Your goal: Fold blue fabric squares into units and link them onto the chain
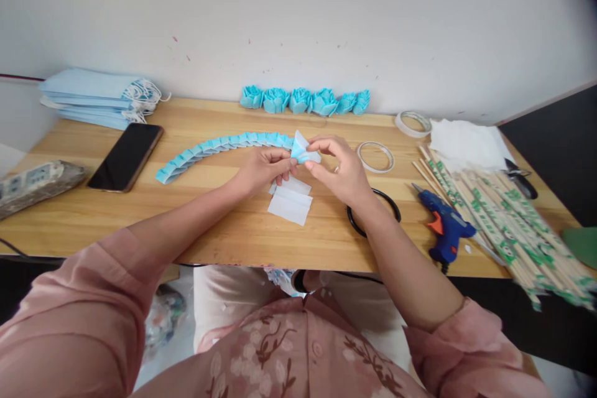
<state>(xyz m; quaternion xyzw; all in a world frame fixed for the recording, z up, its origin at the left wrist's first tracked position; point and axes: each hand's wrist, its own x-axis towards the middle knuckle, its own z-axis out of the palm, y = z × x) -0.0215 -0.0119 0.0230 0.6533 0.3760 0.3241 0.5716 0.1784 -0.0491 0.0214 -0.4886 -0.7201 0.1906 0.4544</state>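
Between my two hands is a small blue-and-white sheet [300,148], partly folded, with one corner pointing up. My left hand [268,168] pinches its lower left edge with thumb and fingers. My right hand [340,165] grips its right side between thumb and forefinger. A curved row of folded blue pieces [219,144] runs left from the held sheet along the table; I cannot tell whether they touch. Just below my hands lie a few white rectangular sheets [290,206], overlapping. Several blue fabric flowers [300,100] stand in a row against the wall.
Left are stacked blue face masks [88,93], a black phone [125,157] and a power strip [40,183]. Right are tape rolls [413,124], a black ring [396,208], a blue glue gun [445,224], wrapped chopsticks [513,224] and white sheets [469,143]. The wooden table [224,242] ends near my lap.
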